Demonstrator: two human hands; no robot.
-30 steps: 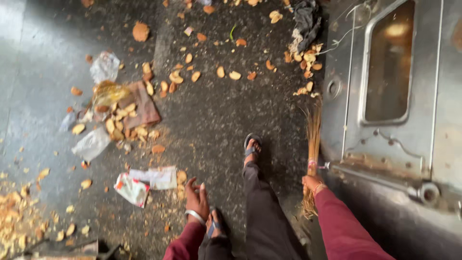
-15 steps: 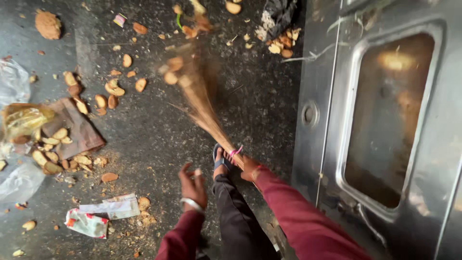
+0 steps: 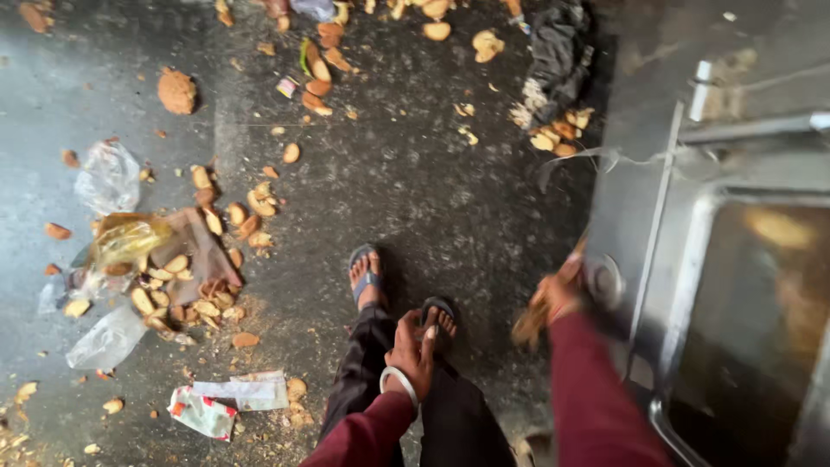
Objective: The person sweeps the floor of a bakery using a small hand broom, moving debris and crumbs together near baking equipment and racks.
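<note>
My right hand [image 3: 558, 290] is blurred by motion and grips a straw hand broom [image 3: 529, 322], which sits low by the metal cabinet [image 3: 657, 216]. My left hand [image 3: 413, 350], with a white bangle at the wrist, rests on my dark-trousered thigh with its fingers loosely bent and nothing in it. My feet in blue sandals [image 3: 367, 275] stand on the dark speckled floor. Both sleeves are maroon.
Scattered peels and shells [image 3: 212, 285] lie in a heap to the left with clear plastic bags [image 3: 108, 177] and a brown card. A printed wrapper [image 3: 226, 398] lies near my feet. A dark rag [image 3: 558, 56] lies at the top. More scraps litter the far floor.
The broom swept out over the floor, then swung back right toward the cabinet. My view moved closer to the floor. The left hand stayed on my thigh.
</note>
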